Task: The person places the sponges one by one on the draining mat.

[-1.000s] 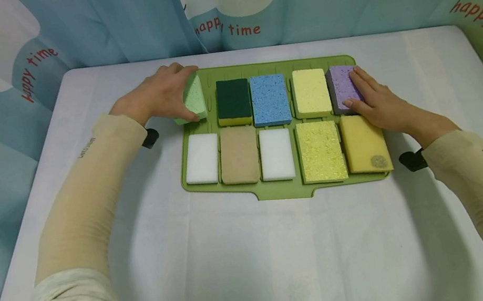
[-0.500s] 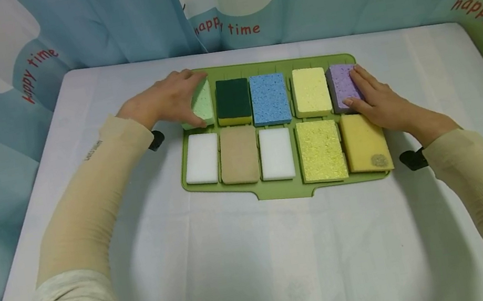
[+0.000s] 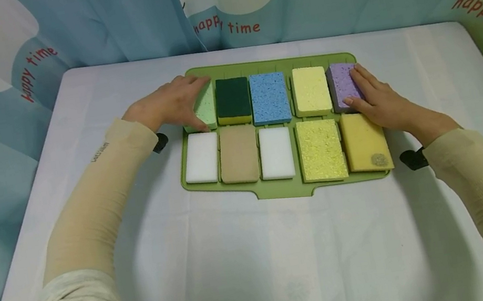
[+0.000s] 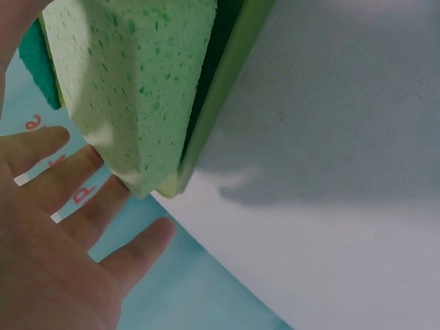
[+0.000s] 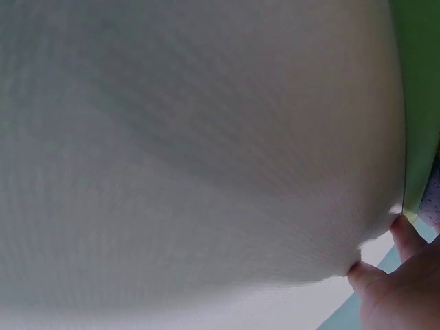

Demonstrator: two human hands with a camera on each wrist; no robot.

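A light green sponge (image 3: pixel 205 107) with darker flecks lies in the back left corner of a green mat (image 3: pixel 285 189). My left hand (image 3: pixel 172 101) pinches it, thumb at its front edge and fingers at its back. In the left wrist view the sponge (image 4: pixel 148 82) sits close over the mat's edge, fingertips along its far side. To its right is a dark green scouring sponge (image 3: pixel 232 97) with a yellow base. At the back right, a purple sponge (image 3: pixel 340 81) is partly covered by my right hand (image 3: pixel 384 104), whose extended fingers rest on it.
A blue sponge (image 3: pixel 269 98) and a pale yellow one (image 3: pixel 311 91) complete the back row. In front lie two white sponges (image 3: pixel 201 158), a tan one (image 3: pixel 238 155), a speckled yellow one (image 3: pixel 320 150) and a plain yellow one (image 3: pixel 366 143). A printed curtain (image 3: pixel 142 18) hangs behind the table.
My left hand has moved the light green sponge right and slightly toward me, from the mat's left edge to beside the dark green sponge. My right hand has stayed on the purple sponge.
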